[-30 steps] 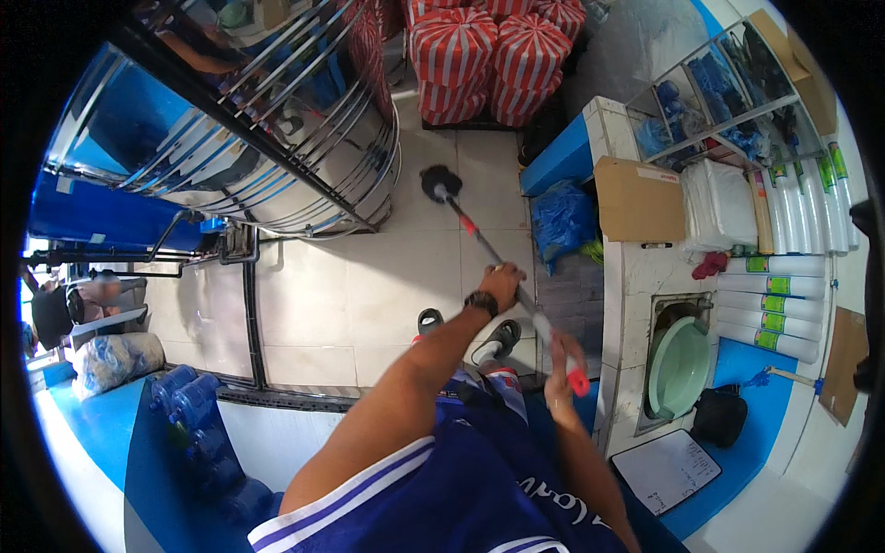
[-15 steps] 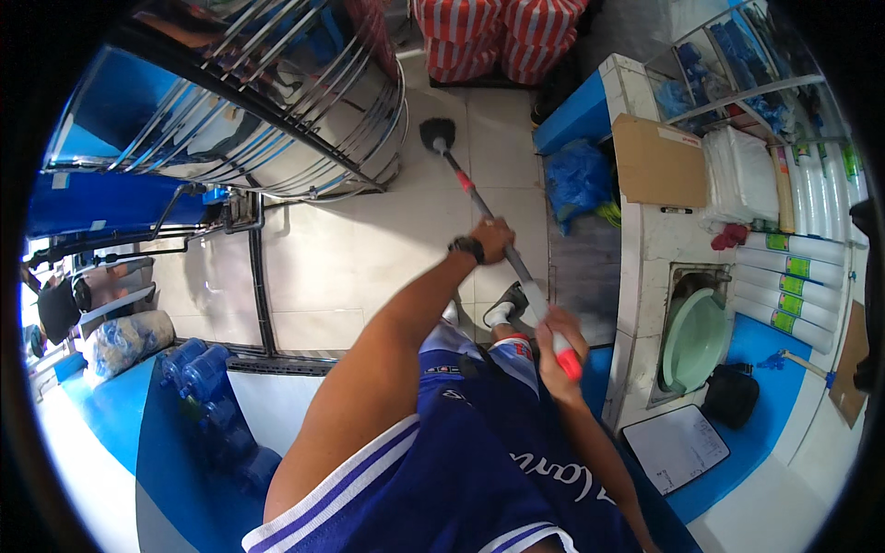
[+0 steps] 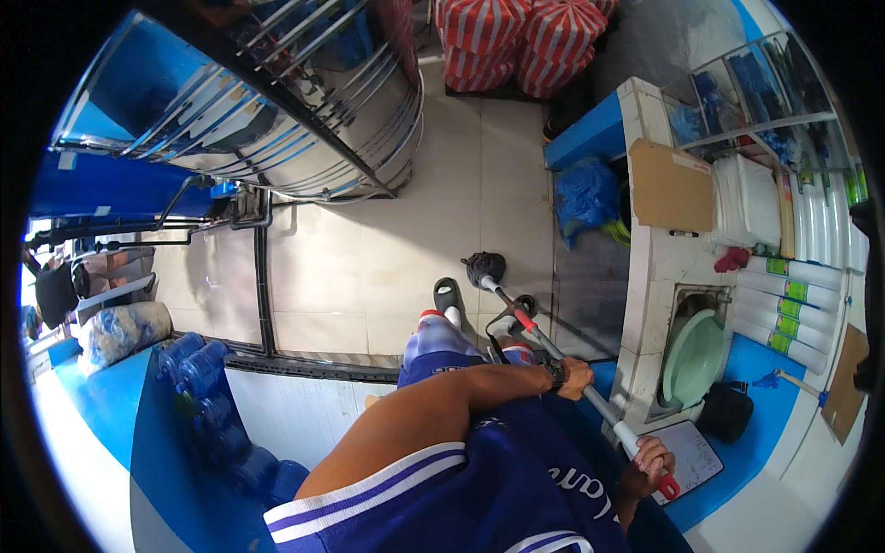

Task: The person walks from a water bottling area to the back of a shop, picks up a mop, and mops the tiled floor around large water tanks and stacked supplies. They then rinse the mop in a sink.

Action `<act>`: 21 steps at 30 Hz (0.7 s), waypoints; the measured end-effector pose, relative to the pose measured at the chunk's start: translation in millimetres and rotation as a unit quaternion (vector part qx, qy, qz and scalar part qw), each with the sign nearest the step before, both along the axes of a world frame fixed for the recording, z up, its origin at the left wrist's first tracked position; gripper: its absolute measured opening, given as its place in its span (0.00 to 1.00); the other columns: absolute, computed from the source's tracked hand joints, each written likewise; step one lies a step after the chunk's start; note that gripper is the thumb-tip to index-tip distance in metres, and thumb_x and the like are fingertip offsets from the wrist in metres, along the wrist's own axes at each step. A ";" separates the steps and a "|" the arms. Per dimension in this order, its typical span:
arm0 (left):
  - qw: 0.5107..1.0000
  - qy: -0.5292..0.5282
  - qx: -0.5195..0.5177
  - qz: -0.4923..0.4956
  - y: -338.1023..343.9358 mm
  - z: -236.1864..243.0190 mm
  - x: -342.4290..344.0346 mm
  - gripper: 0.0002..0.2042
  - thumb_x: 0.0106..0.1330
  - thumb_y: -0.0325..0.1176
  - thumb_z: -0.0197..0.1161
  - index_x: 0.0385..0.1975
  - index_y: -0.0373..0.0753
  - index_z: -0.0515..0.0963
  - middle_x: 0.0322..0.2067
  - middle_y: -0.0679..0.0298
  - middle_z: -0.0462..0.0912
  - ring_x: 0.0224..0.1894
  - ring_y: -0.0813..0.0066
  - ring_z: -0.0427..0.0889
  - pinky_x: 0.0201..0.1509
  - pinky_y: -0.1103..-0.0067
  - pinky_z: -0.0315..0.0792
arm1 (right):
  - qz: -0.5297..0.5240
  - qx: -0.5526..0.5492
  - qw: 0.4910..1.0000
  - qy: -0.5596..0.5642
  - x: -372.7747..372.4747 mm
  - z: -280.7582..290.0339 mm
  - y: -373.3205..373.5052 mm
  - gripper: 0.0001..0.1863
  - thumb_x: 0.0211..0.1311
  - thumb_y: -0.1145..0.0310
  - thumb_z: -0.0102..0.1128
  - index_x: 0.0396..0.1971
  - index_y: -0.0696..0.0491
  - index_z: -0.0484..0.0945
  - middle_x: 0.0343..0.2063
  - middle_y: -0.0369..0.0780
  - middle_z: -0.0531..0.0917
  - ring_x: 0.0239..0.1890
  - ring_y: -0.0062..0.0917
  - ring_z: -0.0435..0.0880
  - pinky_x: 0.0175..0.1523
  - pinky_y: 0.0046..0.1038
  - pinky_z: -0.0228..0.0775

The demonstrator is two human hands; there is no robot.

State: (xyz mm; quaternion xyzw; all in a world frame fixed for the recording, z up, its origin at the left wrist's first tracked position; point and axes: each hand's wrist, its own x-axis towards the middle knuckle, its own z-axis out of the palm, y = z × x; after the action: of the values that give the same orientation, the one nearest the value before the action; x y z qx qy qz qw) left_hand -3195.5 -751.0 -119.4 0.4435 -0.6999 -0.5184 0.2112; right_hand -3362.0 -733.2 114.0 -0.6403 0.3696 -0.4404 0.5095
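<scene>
Both hands grip the pole of a long-handled brush [image 3: 546, 345], grey with red and white sections and a dark, round, bushy head. My left hand [image 3: 577, 378], with a black watch at the wrist, is closed around the pole partway along. Closer to me and further right, my right hand [image 3: 653, 457] wraps round the white grip near its red end. The pole slants up and left across my body. Its dark head [image 3: 485, 267] is by my feet, near one dark slipper [image 3: 448, 299]; I cannot tell whether it touches the floor.
Pale floor tiles [image 3: 323, 263] stretch ahead. A metal rack [image 3: 304, 111] stands at the left. Red-striped bags [image 3: 562, 41] sit far ahead. Along the right runs a tiled counter with a green basin [image 3: 696, 359], a blue plastic bag [image 3: 586, 198] beside it. Blue water bottles [image 3: 198, 369] stand lower left.
The brush head has come back from far ahead to near my feet. Both hands have moved right and toward me, still gripping the pole.
</scene>
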 end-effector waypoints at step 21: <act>0.619 -0.364 0.321 0.618 266.2 -133.2 351.1 0.23 0.64 0.47 0.68 0.59 0.54 0.75 0.53 0.54 0.78 0.61 0.52 0.76 0.61 0.59 0.73 | 0.556 -0.007 0.831 -0.025 354.1 -199.6 73.9 0.06 0.59 0.77 0.67 0.25 0.56 0.78 0.30 0.42 0.83 0.40 0.33 0.84 0.51 0.33 0.75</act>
State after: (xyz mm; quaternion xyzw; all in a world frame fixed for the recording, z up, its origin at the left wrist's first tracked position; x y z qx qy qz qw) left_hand -2844.4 -484.8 -252.6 0.9633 -0.0693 -0.2534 0.0543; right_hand -3007.9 -659.3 -85.6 -0.7296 -0.0650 -0.1013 0.6732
